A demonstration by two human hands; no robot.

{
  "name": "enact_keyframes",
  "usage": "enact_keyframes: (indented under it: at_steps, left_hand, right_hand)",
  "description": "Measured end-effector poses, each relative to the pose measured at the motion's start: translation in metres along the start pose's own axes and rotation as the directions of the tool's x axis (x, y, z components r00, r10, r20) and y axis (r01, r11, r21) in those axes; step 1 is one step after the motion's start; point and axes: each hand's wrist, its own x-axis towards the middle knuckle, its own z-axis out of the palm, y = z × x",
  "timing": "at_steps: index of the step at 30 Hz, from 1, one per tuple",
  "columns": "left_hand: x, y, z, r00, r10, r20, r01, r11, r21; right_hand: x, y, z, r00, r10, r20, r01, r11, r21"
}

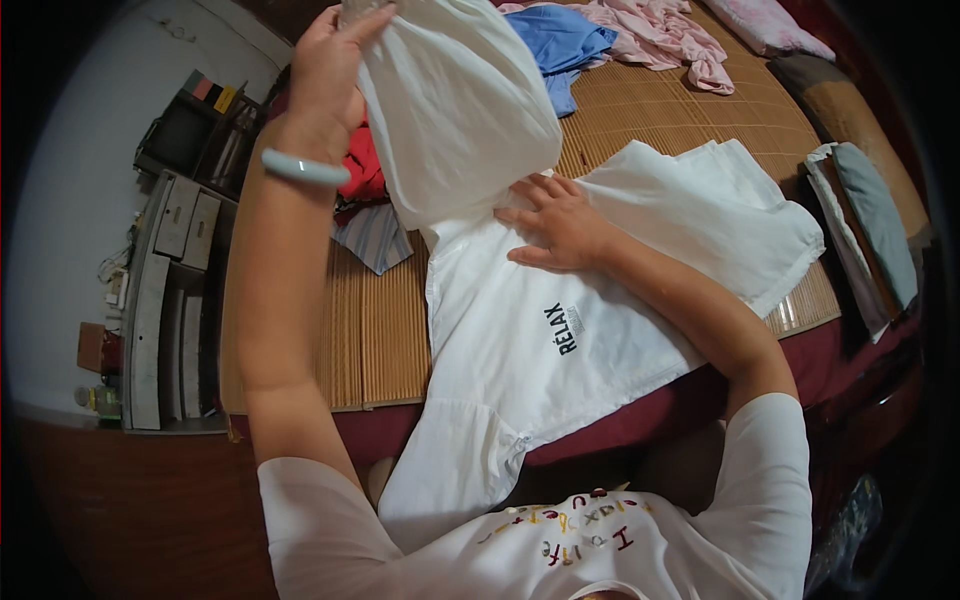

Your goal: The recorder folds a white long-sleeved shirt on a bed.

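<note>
A white shirt point(480, 310) with dark print on it is spread over a bamboo mat, one sleeve point(450, 460) hanging past the near edge toward my lap. My left hand point(325, 75), with a pale bangle on its wrist, is raised at the far left. It grips a part of the shirt and lifts it off the mat; the fingertips are partly cut off by the top of the view. My right hand point(558, 225) lies flat with fingers spread, pressing on the middle of the shirt just below the lifted part.
The bamboo mat point(640, 110) covers a bed. Pink cloth point(660, 45) and a blue garment point(560, 40) lie at the back; red cloth point(365, 165) and a striped piece point(376, 240) lie left. Folded clothes point(870, 225) sit at right. A grey cabinet point(170, 300) stands by the left wall.
</note>
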Motion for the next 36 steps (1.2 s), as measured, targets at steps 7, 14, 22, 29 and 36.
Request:
enact_keyframes:
  at_steps: [7, 14, 22, 29, 36]
  left_hand:
    - [-0.199, -0.006, 0.106, 0.916, 0.057, 0.396, -0.16, 0.959, 0.233]
    - [-0.317, -0.048, 0.134, 0.674, 0.118, 0.729, -0.593, 0.675, 0.439]
    - [-0.34, -0.059, 0.143, 0.641, 0.054, 0.766, -0.552, 0.725, 0.411]
    - [-0.335, -0.036, 0.131, 0.711, 0.081, 0.698, -0.446, 0.82, 0.359]
    - [-0.301, -0.075, 0.025, 0.979, 0.13, -0.155, 0.018, 0.707, 0.707]
  right_hand:
    - [-0.007, 0.02, -0.009, 0.996, 0.007, -0.093, 0.043, 0.854, 0.518]
    - [0.001, 0.063, -0.028, 0.914, 0.207, 0.35, -0.35, 0.838, 0.419]
    - [-0.022, 0.062, -0.058, 0.991, -0.087, 0.102, 0.092, 0.995, -0.04]
    - [-0.026, 0.022, -0.097, 0.924, 0.328, -0.199, -0.306, 0.943, 0.131]
    - [-0.068, -0.125, -0.097, 0.97, 0.191, 0.153, -0.224, 0.943, 0.245]
